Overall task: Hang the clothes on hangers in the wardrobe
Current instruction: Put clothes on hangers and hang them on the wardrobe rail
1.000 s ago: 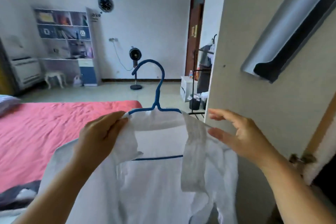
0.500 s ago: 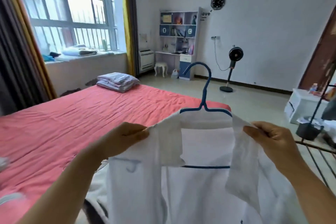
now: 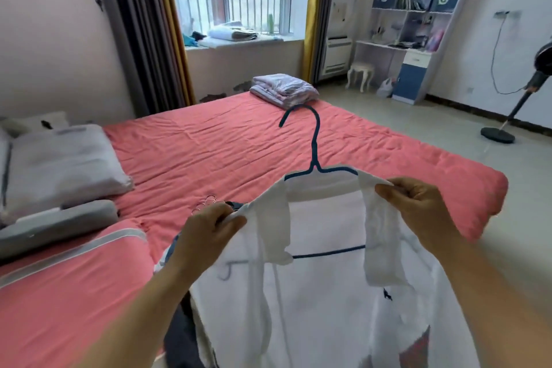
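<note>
While hands (image 3: 313, 218) grip shirt (image 3: 322, 293) w/ hanger (image 3: 313, 155), bed (image 3: 239, 143) behind.

White shirt (image 3: 322, 302) draped on blue hanger (image 3: 315, 158), collar open, hook upright, held above pink bed (image 3: 239, 143)

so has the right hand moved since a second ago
Yes. The right hand was open beside the white shirt's collar near the wardrobe door; now it pinches the collar over the pink bed, wardrobe out of view.
</note>
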{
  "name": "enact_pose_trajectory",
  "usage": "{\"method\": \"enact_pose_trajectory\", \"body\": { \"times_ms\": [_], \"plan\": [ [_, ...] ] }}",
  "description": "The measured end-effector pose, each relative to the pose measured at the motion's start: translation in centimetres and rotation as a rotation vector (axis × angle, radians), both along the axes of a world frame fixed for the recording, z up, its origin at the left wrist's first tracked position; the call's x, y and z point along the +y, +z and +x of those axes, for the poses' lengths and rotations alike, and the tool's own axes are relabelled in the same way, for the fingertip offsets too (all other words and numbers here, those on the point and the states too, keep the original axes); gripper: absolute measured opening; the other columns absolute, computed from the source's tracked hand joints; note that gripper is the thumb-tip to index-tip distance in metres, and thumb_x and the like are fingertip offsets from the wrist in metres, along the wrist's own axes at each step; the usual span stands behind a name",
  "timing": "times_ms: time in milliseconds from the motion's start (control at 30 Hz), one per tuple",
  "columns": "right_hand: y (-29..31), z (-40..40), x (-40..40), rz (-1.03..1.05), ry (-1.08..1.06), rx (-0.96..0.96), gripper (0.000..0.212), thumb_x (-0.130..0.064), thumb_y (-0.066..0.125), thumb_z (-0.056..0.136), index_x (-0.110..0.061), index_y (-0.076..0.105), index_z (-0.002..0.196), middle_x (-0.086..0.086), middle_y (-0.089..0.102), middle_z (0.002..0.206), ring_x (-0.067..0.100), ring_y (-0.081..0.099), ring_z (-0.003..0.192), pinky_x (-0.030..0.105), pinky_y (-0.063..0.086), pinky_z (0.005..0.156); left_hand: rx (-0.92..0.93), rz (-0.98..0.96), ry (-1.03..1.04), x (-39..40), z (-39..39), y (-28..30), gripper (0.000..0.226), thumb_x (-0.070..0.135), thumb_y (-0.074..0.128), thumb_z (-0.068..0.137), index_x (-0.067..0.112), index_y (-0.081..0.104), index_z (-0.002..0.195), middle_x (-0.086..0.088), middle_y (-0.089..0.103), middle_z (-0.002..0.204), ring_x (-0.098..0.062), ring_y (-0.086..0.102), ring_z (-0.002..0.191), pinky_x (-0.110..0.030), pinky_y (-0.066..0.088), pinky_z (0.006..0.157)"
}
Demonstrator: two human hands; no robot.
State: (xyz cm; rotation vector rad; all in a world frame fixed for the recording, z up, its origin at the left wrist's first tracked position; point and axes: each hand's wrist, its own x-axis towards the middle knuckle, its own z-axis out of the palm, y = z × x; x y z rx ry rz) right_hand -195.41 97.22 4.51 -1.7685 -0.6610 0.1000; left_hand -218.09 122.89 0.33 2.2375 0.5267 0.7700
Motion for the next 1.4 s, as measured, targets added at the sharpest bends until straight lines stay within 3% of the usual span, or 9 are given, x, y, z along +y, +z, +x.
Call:
{"method": "enact_pose_trajectory", "body": {
  "times_ms": [200,433,600,800,1033,1133,1233,1333,1400],
  "plan": [
    [-5.7,3.6,9.2,-0.065,0.088,0.138,0.011,-0.017,0.073,0.080,-0.013,0.064,0.084,-0.002,0.062,0.073,0.011,0.055,0.066,0.023,0.045,0.061,0.096,0.034,0.354,2.5,-0.5,-3.7,0.040,0.021,0.074,0.078,0.034,0.042,0.058,0.009,0.047,0.061,-0.006,0.044,0.060,-0.022,0.029,0.054],
    [-14.3,9.5,19.4,-0.161,0.220,0.323,0.021,-0.031,0.078,0.068,-0.022,0.061,0.077,-0.001,0.061,0.070,0.018,0.055,0.069,0.033,0.044,0.065,0.323,-0.062,0.567,7.2,2.5,-9.8,0.002,0.019,0.067,0.085,0.019,0.066,0.086,0.000,0.058,0.084,-0.020,0.054,0.078,-0.030,0.036,0.065],
    [-21.1,13.5,26.0,-0.189,0.303,0.435,0.018,-0.018,0.077,0.076,-0.022,0.059,0.078,0.003,0.058,0.076,0.021,0.054,0.074,0.033,0.042,0.067,0.425,-0.139,0.736,10.4,6.1,-14.6,0.009,0.018,0.062,0.089,0.018,0.067,0.095,0.000,0.058,0.092,-0.020,0.056,0.084,-0.029,0.038,0.066],
    [-28.2,16.9,32.8,-0.193,0.308,0.504,0.022,-0.020,0.076,0.075,-0.026,0.054,0.074,-0.002,0.053,0.074,0.021,0.050,0.078,0.033,0.039,0.072,0.526,-0.177,0.810,13.2,9.6,-19.7,0.029,0.012,0.060,0.088,0.009,0.063,0.117,-0.007,0.057,0.122,-0.024,0.053,0.113,-0.031,0.039,0.091],
    [-36.1,19.2,37.7,-0.347,0.283,0.479,0.032,-0.060,0.062,0.045,-0.045,0.057,0.073,-0.007,0.056,0.070,0.026,0.057,0.084,0.056,0.040,0.094,0.696,-0.267,0.773,12.8,10.7,-24.7,0.035,0.027,0.061,0.089,0.015,0.061,0.121,0.000,0.054,0.128,-0.017,0.048,0.120,-0.027,0.035,0.098],
    [-37.6,18.9,37.2,-0.576,0.370,0.398,0.032,-0.049,0.070,0.058,-0.034,0.062,0.085,-0.002,0.065,0.095,0.027,0.057,0.103,0.048,0.034,0.101,0.741,-0.340,0.747,12.2,10.8,-26.2,0.037,0.034,0.056,0.090,0.018,0.059,0.123,0.004,0.050,0.132,-0.012,0.045,0.123,-0.028,0.036,0.101],
    [-38.9,18.3,35.7,-0.815,0.409,0.005,0.046,-0.027,0.073,0.073,-0.022,0.062,0.117,0.006,0.054,0.127,0.031,0.045,0.121,0.044,0.025,0.105,0.785,-0.389,0.724,11.3,10.7,-26.8,0.035,0.030,0.055,0.093,0.020,0.056,0.127,0.006,0.045,0.138,-0.010,0.041,0.128,-0.027,0.034,0.104],
    [-39.7,16.7,33.2,-0.735,0.358,-0.281,0.040,-0.011,0.078,0.064,-0.009,0.068,0.102,0.017,0.061,0.112,0.040,0.055,0.105,0.054,0.037,0.090,0.827,-0.417,0.691,10.5,11.0,-26.8,0.037,0.033,0.051,0.095,0.023,0.052,0.130,0.009,0.039,0.143,-0.007,0.037,0.131,-0.024,0.033,0.104],
    [-39.7,15.7,31.7,-0.785,0.411,-0.360,0.030,-0.021,0.067,0.069,-0.011,0.067,0.097,0.013,0.065,0.103,0.037,0.060,0.094,0.049,0.043,0.081,0.844,-0.424,0.669,9.9,11.3,-26.7,0.038,0.035,0.050,0.095,0.024,0.050,0.131,0.011,0.037,0.143,-0.006,0.037,0.130,-0.022,0.033,0.103]
  ]
}}
